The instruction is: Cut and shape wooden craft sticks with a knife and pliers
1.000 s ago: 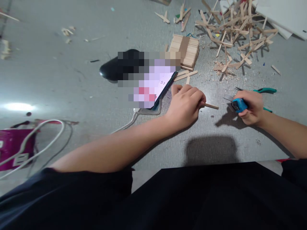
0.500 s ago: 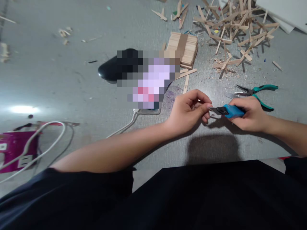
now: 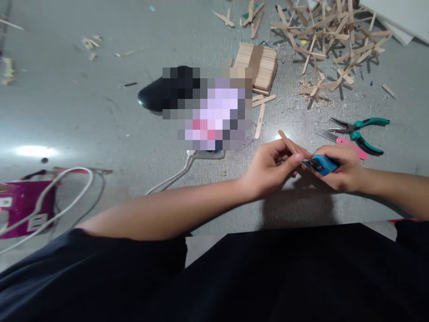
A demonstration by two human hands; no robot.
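Observation:
My left hand [image 3: 273, 167] is closed on a wooden craft stick [image 3: 287, 142], pinched between thumb and fingers and slanting up to the left. My right hand [image 3: 345, 169] grips a blue utility knife [image 3: 325, 164]. Its blade points left and meets the stick beside my left thumb; the exact contact is hidden by the fingers. Just beyond my right hand lie pliers with green and black handles [image 3: 372, 121] and a pink-handled blade tool [image 3: 353, 146]. A notched craft stick [image 3: 260, 120] rests on the table above my left hand.
A banded bundle of craft sticks [image 3: 264, 67] stands behind, near a dark rounded case [image 3: 154, 96] and a blurred-out object [image 3: 217, 107]. Joined sticks [image 3: 335, 40] pile up at the back right, with wood shavings [image 3: 310, 91]. A white cable [image 3: 170, 180] and purple packet [image 3: 27, 210] lie left.
The craft stick has turned into view, its end now rising above my left hand. Both hands have shifted slightly, and the pink-handled tool shows more beyond my right hand.

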